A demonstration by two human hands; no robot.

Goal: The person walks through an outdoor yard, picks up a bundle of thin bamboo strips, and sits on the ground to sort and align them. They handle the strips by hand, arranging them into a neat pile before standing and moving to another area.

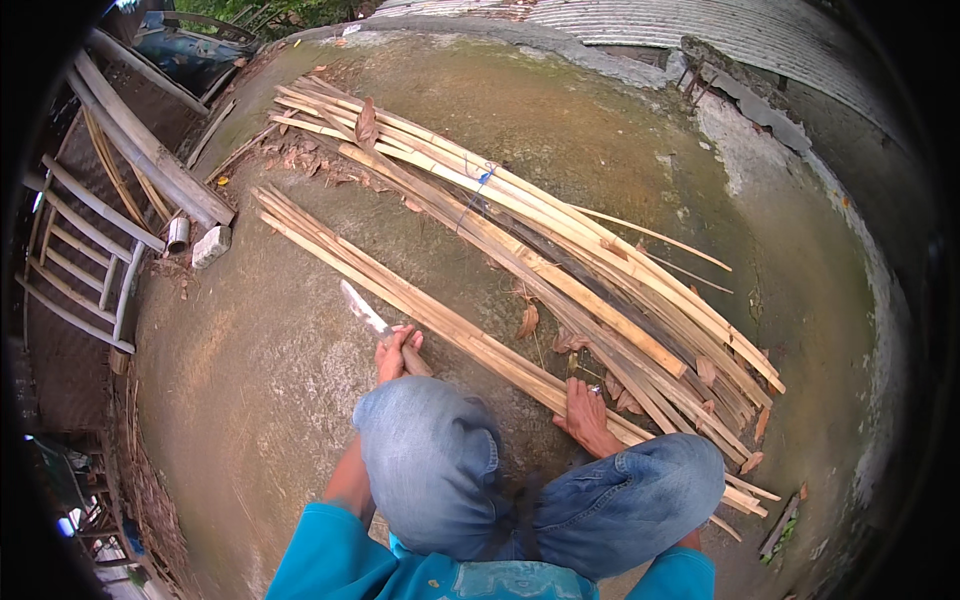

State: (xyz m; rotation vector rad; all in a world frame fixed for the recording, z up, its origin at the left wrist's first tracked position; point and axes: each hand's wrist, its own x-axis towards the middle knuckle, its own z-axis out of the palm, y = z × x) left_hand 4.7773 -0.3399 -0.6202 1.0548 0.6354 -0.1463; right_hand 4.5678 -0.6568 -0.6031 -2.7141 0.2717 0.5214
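Note:
My left hand (pixel 398 352) is closed around the handle of a knife (pixel 364 306), a large one whose pale blade points up and to the left above the concrete. My right hand (pixel 588 416) rests on a narrow bundle of split bamboo strips (pixel 420 305), its fingers wrapped over the strips beside my right knee. A ring shows on that hand. The strips run from upper left to lower right, passing in front of my knees. Just beyond them lies a bigger pile of bamboo strips (pixel 560 235), bound with a blue tie (pixel 485 178).
Dry leaves (pixel 528 320) lie among the strips. A wooden ladder-like frame (pixel 90 250), thick poles (pixel 150 140), a can (pixel 178 234) and a pale block (pixel 211 246) are at the left. Corrugated sheeting (pixel 690 30) edges the far side, with a broken concrete ledge (pixel 745 95) at right.

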